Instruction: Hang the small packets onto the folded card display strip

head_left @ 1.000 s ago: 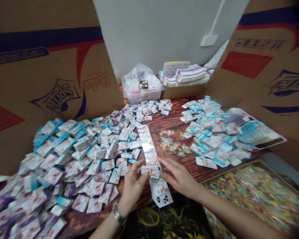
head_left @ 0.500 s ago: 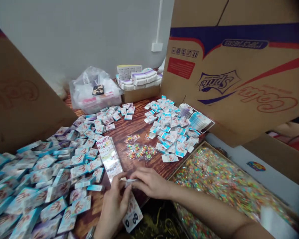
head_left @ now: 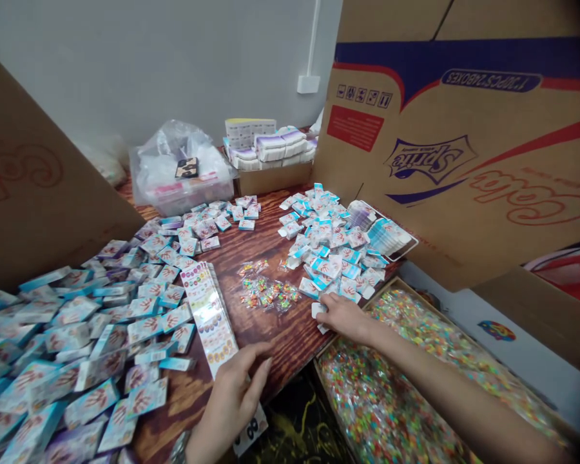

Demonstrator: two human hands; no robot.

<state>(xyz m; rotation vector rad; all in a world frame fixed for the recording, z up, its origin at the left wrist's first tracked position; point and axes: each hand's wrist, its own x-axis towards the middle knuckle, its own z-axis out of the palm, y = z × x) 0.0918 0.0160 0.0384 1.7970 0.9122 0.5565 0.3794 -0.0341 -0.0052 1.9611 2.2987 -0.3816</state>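
Note:
My left hand (head_left: pixel 236 393) is low in the middle at the table's near edge, its thumb and forefinger curled and slightly apart. From under it sticks out the end of a sticker sheet (head_left: pixel 255 426) with black ring prints; the other fingers, partly hidden, seem to hold it. My right hand (head_left: pixel 344 317) is at the near end of a pile of small cardboard boxes (head_left: pixel 323 264), fingers closed on one small box (head_left: pixel 318 310) with a white flap showing. Between the hands lie little clear candy packets (head_left: pixel 270 293). A stack of sticker sheets (head_left: pixel 207 309) is just beyond my left hand.
Many closed small boxes (head_left: pixel 96 335) cover the left side. A deep carton of candy packets (head_left: pixel 391 386) stands below the right edge, under my right forearm. Big cartons (head_left: pixel 439 161) wall the right and left. A plastic-wrapped tub (head_left: pixel 188 193) and a tray of flat boxes (head_left: pixel 275 177) stand behind.
My right hand has left the sticker sheet beside my left hand and moved right and away to the small box pile. My left hand stays low at the edge; the view has shifted slightly.

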